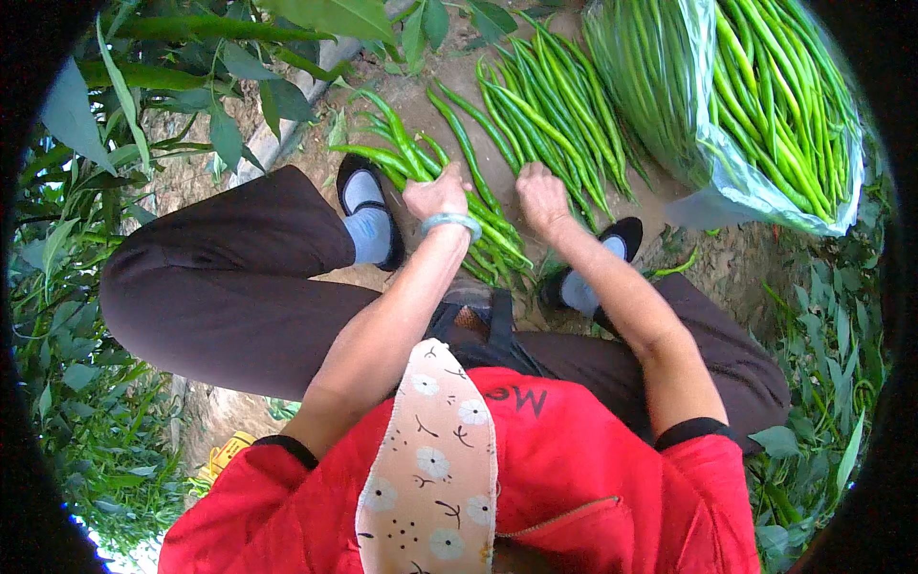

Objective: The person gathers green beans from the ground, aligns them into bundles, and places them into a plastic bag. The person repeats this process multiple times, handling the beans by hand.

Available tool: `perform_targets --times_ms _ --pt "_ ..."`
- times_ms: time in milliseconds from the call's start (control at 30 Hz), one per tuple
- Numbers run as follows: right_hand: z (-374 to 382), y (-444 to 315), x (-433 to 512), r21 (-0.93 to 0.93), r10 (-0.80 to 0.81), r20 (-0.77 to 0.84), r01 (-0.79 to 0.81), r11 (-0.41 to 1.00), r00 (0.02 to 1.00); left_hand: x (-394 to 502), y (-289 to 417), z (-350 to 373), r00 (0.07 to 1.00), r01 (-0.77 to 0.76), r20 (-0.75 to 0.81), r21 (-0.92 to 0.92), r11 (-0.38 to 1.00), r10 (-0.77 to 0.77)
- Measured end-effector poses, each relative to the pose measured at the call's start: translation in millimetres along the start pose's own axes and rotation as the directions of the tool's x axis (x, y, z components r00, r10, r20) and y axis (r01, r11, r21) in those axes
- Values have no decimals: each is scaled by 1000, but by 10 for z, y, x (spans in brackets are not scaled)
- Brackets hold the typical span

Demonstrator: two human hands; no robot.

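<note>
My left hand (439,192), with a pale jade-like bangle (452,224) at the wrist, is closed around a bunch of long green chili peppers (409,154). Their tips reach back below the hand, over more peppers (495,262) between my feet. Curled fingers on my right hand (541,195) rest at the near left side of a row of long green chilies (556,115) on the ground. Its fingertips are hidden, so a grip on any pepper cannot be made out. A few single peppers (466,136) lie between the bunch and the row.
At the upper right lies a clear plastic bag (778,215) packed with long green chilies (774,93). Leafy pepper plants (237,93) crowd the left and right sides. My black shoes (391,244) flank the peppers on bare soil. A yellow item (231,452) lies behind my left side.
</note>
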State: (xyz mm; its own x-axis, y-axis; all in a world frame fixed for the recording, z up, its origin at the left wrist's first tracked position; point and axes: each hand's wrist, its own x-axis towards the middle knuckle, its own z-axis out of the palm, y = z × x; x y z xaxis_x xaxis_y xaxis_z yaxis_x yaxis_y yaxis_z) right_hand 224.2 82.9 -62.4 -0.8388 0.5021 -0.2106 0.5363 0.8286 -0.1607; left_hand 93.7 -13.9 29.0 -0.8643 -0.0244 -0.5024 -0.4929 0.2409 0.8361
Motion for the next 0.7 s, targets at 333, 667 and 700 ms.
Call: perform_targets --times_ms 333,667,700 --pt "-223 -117 -93 370 -39 183 -32 929 982 86 -218 -24 993 113 -28 -129 985 -117" --pt "-519 49 -123 757 2 180 -140 638 984 134 -197 -104 893 328 367 -133 935 -261" --pt "-663 -66 -184 776 -78 166 -81 626 983 215 -310 -85 855 344 443 -98 934 -269"
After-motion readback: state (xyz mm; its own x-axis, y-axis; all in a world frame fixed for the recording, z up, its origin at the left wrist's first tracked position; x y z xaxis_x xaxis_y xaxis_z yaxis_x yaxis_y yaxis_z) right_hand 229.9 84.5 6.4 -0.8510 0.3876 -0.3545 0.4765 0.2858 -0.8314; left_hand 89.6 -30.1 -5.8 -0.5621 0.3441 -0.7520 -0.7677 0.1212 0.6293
